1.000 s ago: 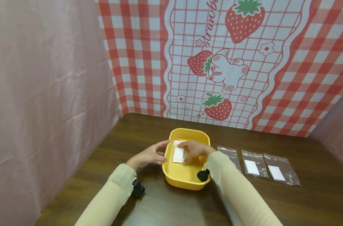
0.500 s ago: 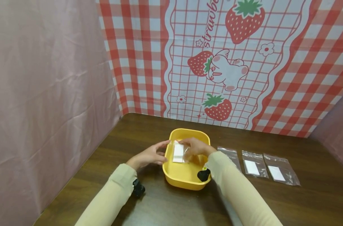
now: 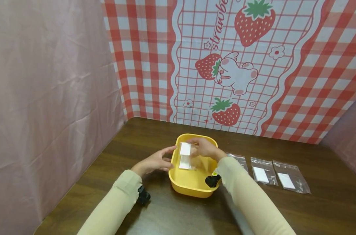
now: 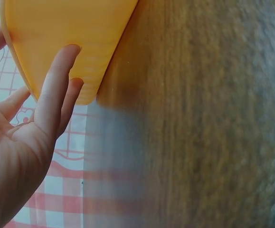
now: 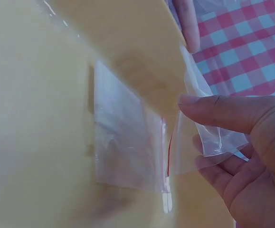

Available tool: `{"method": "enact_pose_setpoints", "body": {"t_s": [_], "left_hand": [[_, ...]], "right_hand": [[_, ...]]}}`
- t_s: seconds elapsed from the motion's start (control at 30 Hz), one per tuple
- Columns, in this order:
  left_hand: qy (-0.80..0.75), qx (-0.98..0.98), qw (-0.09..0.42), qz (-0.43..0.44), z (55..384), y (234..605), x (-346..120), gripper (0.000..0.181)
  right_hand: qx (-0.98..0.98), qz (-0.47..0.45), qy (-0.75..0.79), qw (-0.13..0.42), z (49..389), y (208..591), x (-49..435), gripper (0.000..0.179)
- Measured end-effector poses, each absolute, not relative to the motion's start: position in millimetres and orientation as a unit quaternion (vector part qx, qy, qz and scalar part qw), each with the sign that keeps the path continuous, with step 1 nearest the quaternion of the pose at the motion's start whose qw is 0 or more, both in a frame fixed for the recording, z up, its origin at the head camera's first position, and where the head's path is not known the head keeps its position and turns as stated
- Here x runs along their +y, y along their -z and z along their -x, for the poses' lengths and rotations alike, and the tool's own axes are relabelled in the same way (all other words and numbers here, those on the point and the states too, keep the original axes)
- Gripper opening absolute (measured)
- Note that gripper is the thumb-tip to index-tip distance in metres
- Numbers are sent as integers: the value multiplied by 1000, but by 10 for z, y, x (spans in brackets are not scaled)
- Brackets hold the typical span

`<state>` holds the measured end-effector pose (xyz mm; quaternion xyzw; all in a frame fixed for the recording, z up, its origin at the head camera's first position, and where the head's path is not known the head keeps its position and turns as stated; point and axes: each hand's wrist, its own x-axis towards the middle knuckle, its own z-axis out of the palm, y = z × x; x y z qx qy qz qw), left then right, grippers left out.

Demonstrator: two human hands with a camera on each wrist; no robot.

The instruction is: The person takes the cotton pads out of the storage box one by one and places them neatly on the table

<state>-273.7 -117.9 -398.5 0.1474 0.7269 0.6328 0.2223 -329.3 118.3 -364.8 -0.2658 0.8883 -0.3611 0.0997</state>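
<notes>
Inside the yellow plastic bin, my right hand pinches a clear zip-lock bag between thumb and fingers. A white insert shows in this raised bag in the head view. Below it a second zip-lock bag with a red seal line rests in the bin. My left hand stays at the bin's left side, thumb and fingers spread. In the left wrist view its extended fingers lie against the outer wall, with nothing gripped.
Three clear zip-lock bags lie in a row right of the bin: a left bag partly hidden by the right sleeve, a middle bag and a right bag. A strawberry-print cloth hangs behind the brown table.
My right hand has moved up and toward the far end of the bin, drawing one bag upward. The bag beneath has come into view. My left hand has stayed in place.
</notes>
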Motion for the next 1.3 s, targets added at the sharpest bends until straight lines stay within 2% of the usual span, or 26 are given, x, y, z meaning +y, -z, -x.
{"method": "enact_pose_setpoints", "body": {"t_s": [0.57,1.1,1.3], "left_hand": [[-624,737,219,-141,2722,3961,-1177,77],[-626,735,217,-145,2727,3971,-1136,78],[-629,732,219,-147,2720,3977,-1151,78]], "right_hand": [[885,272,375,40,3068,3434,1455,60],[867,283,409,-37,2684,3495,1778,59],[864,278,417,-50,2522,3566,1941,58]]}}
